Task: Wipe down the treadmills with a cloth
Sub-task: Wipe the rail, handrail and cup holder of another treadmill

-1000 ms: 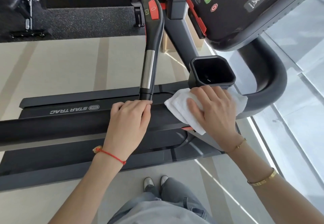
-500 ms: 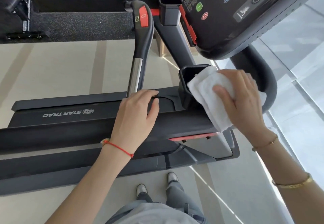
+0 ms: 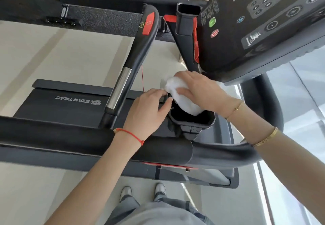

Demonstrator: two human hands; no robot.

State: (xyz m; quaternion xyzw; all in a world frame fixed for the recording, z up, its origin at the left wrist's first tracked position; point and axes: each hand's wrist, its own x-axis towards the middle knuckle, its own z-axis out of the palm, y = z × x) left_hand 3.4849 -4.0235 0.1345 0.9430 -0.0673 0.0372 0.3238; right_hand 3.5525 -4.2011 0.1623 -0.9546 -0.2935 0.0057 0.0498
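A black Star Trac treadmill (image 3: 52, 133) fills the head view, its deck running left and its console (image 3: 263, 22) at the upper right. My right hand (image 3: 198, 91) is shut on a white cloth (image 3: 182, 99) and pushes it down into the near black cup holder (image 3: 193, 119). My left hand (image 3: 147, 112) rests against the left rim of that cup holder, fingers spread on the black trim, holding nothing. The lower part of the cloth is hidden inside the holder.
A black and silver inner handle (image 3: 126, 73) with a red button rises left of my hands. A second cup holder (image 3: 188, 18) stands farther back. The curved side handrail (image 3: 228, 151) crosses in front of me. My shoes (image 3: 143, 192) stand on the pale floor below.
My right hand moved the cloth from the top and side of the cup holder down into its opening. My left hand slid right to the holder's rim. The camera has leaned over the rail.
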